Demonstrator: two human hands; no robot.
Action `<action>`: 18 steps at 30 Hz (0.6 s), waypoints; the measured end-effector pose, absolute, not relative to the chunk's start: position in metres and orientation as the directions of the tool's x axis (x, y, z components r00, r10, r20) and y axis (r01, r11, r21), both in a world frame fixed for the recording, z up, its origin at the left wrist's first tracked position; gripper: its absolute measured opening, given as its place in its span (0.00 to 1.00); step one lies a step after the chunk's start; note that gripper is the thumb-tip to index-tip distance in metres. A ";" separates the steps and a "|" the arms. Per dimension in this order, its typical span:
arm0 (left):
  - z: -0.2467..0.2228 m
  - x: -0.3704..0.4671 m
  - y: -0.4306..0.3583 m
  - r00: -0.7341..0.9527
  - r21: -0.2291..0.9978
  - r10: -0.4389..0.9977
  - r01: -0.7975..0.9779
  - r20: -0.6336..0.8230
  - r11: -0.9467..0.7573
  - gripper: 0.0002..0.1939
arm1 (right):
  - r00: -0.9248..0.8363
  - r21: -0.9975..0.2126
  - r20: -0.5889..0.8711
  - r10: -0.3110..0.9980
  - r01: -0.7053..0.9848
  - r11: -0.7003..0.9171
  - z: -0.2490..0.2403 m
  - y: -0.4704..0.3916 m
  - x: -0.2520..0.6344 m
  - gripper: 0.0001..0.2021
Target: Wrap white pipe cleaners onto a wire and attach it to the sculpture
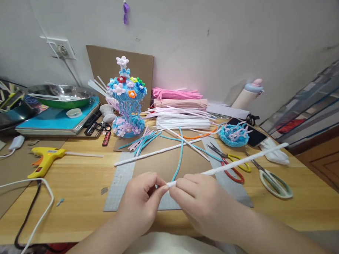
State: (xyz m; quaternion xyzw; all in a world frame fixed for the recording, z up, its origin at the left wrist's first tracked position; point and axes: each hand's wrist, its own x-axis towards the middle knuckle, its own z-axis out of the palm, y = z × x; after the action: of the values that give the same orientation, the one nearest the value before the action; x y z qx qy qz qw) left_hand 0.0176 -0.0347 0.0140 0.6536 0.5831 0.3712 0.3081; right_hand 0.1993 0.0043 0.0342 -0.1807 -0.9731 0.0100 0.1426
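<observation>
My left hand pinches one end of a white pipe cleaner between thumb and forefinger. Close beside it, my right hand is wrapped round the same pipe cleaner, whose long free part slants up to the right. Beyond my hands lies a cardboard sheet on a grey cutting mat. Across them lie another white pipe cleaner, a blue pipe cleaner and an orange pipe cleaner. Cut blue and pink pieces make a small heap.
A yellow glue gun and its cords lie left. Red-and-yellow scissors and white-handled scissors lie right. Behind stand a flowered pipe-cleaner ornament, pipe-cleaner bundles, a blue round piece and a bottle.
</observation>
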 end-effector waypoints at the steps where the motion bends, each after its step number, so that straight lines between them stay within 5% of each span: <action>1: 0.016 0.016 -0.034 0.073 0.844 0.990 0.517 0.118 -0.139 0.12 | -0.891 -0.115 0.266 0.368 0.350 0.930 0.038 0.006 0.201 0.09; 7: 0.013 0.012 -0.029 0.157 0.975 0.967 0.124 -0.203 0.184 0.13 | -0.881 -0.242 0.193 0.432 0.384 0.891 0.046 0.011 0.204 0.11; 18: 0.016 0.010 -0.020 0.327 0.796 0.847 -0.317 -0.418 0.516 0.15 | -0.838 -0.211 0.373 0.398 0.341 0.916 0.038 0.008 0.204 0.10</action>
State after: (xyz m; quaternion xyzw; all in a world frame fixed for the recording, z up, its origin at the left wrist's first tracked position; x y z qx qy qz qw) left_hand 0.0098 -0.0200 0.0156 0.3059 0.4333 0.3856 0.7550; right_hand 0.2037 0.0076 0.0378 -0.1933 -0.9563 0.0680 0.2087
